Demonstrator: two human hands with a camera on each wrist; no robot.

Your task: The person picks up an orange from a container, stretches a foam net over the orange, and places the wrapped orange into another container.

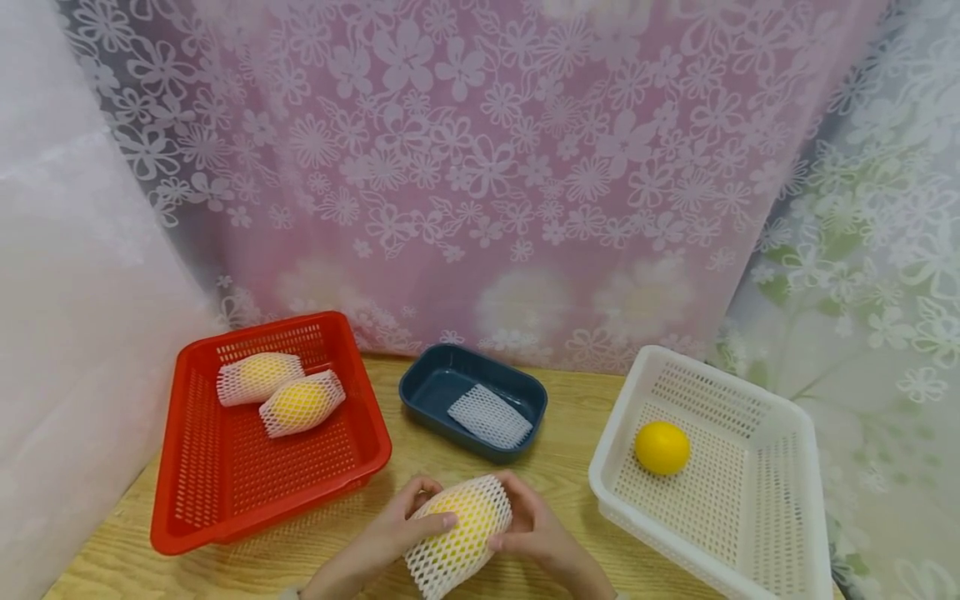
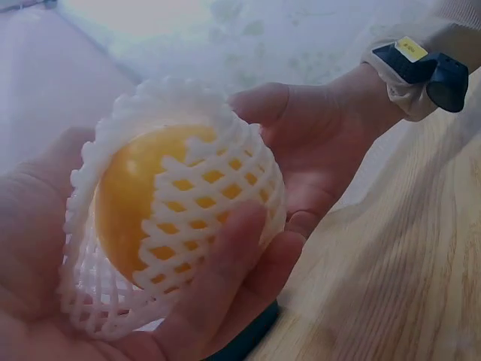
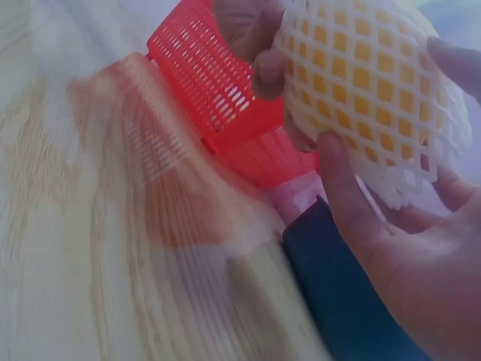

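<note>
A round yellow fruit [image 2: 124, 207] sits inside a white foam net sleeve [image 1: 450, 550], held between both hands above the table's front part. My left hand [image 1: 393, 525] grips it from the left, its thumb lying across the netting. From the right, my right hand [image 1: 543, 537] holds the sleeve's other end between thumb and fingers. One end of the fruit shows bare through the sleeve's mouth in the left wrist view. In the right wrist view, netting [image 3: 361, 83] covers the visible side of the fruit.
At left, a red basket [image 1: 270, 521] contains two sleeved yellow fruits [image 1: 303, 404]. A dark blue tray [image 1: 435, 379] behind the hands has a flat foam sleeve [image 1: 491, 417] in it. On the right, a white basket [image 1: 622, 508] holds one bare yellow fruit [image 1: 662, 448]. Floral curtains hang behind the table.
</note>
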